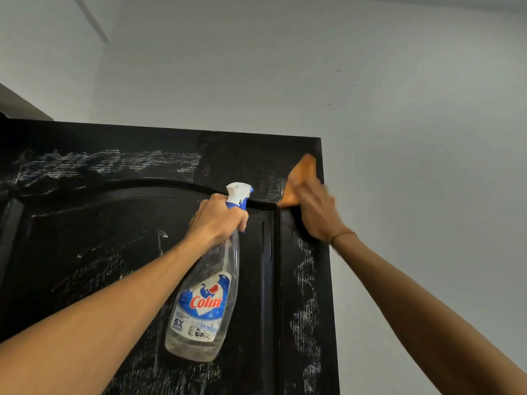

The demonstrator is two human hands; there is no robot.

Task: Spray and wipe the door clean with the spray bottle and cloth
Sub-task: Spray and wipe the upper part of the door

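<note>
Bottle [204,306]: clear plastic spray bottle, white/blue trigger head, blue-red label reading "Colin" and "5X Shine". Hangs tilted, base toward lower left, nozzle up and pointing right toward the door.
Contents: nearly colourless liquid; exact level hard to read, some pooled at the base.
Left hand [218,220]: fingers curled tight round bottle neck just under the trigger head; body of bottle hangs below the fist. Held in front of the door's upper panel; whether it touches the door can't be told.
Cloth [299,178]: orange, folded, flat against door near the top right corner. Upper part sticks out above and left of the fingers, lower part covered by the hand.
Right hand [316,206]: pressed over the cloth, fingers spread along it, pinning it to the door; a bit blurred. Whether fingers curl round the cloth edge can't be told. Thin band at wrist.
Door [99,252]: black, glossy, arched raised panel w/ moulding. White streaky smears across top rail, on panel, and down the right-hand strip below the cloth. Patch round the cloth looks darker, fewer streaks.
Wall [413,138]: pale grey, behind and right of door.
</note>
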